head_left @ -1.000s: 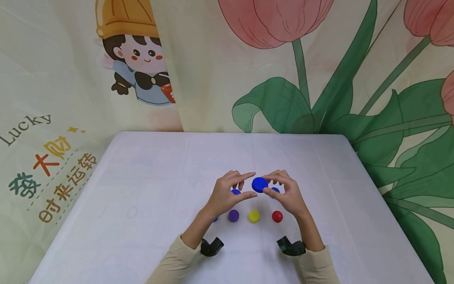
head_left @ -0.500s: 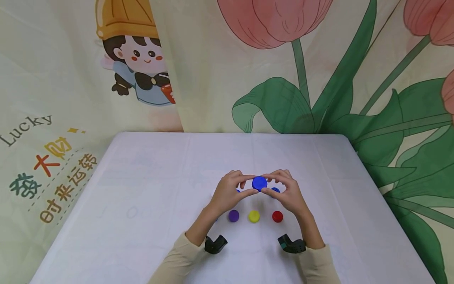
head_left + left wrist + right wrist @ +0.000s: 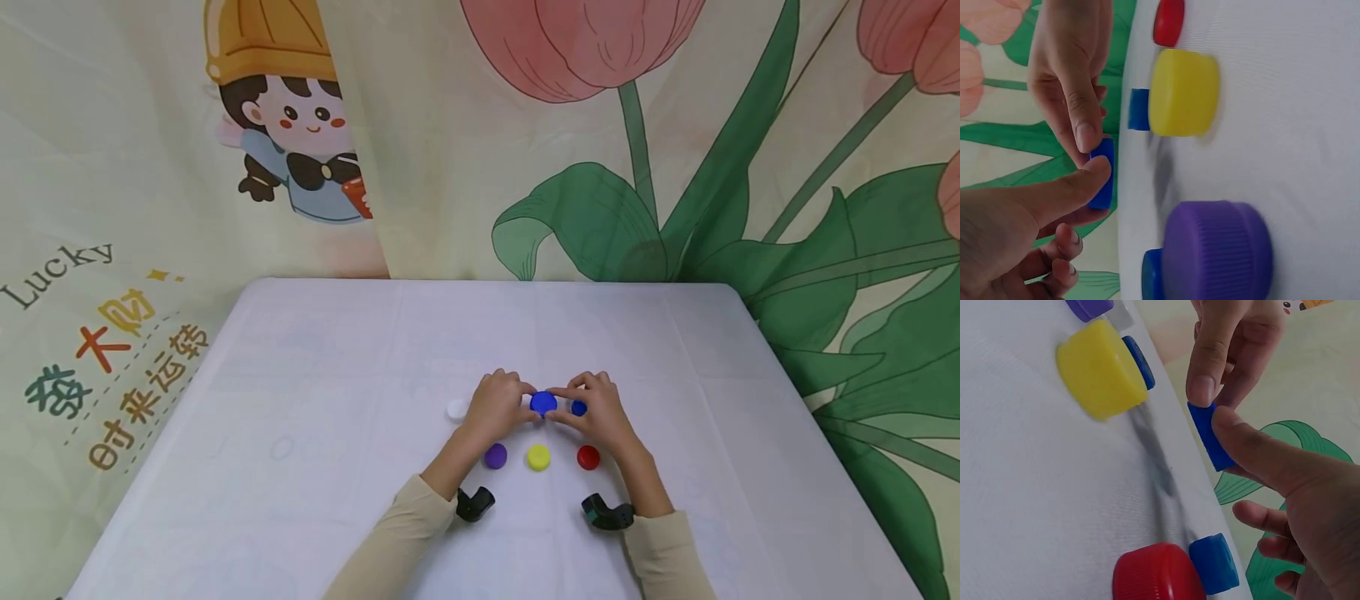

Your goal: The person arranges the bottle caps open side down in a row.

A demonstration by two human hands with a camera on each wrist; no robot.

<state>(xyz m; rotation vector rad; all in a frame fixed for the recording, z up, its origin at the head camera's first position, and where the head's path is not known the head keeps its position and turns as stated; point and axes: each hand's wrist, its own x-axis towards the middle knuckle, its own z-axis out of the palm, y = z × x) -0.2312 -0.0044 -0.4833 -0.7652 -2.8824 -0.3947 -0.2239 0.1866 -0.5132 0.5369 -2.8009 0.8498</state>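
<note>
Both hands pinch one blue bottle cap (image 3: pixel 543 404) from opposite sides, between thumb and fingers. My left hand (image 3: pixel 497 407) has its left edge and my right hand (image 3: pixel 604 415) its right edge. In both wrist views the held cap (image 3: pixel 1104 178) (image 3: pixel 1210 436) appears edge-on, apart from the table. Just in front stand a purple cap (image 3: pixel 495 456), a yellow cap (image 3: pixel 538 457) and a red cap (image 3: pixel 588 457) in a row. Another blue cap (image 3: pixel 579 407) shows beside my right fingers. The left hand partly hides a white cap (image 3: pixel 457 410).
A white cloth covers the table (image 3: pixel 360 350). In the left wrist view a smaller blue cap (image 3: pixel 1152 275) stands behind the purple one, and another blue piece (image 3: pixel 1139 109) behind the yellow one. A printed curtain (image 3: pixel 435 150) hangs at the table's back edge.
The left fingers, apart from the blue cap one second ago, have closed on its left edge. Since then both hands have moved slightly down with it, and the white cap has come into view.
</note>
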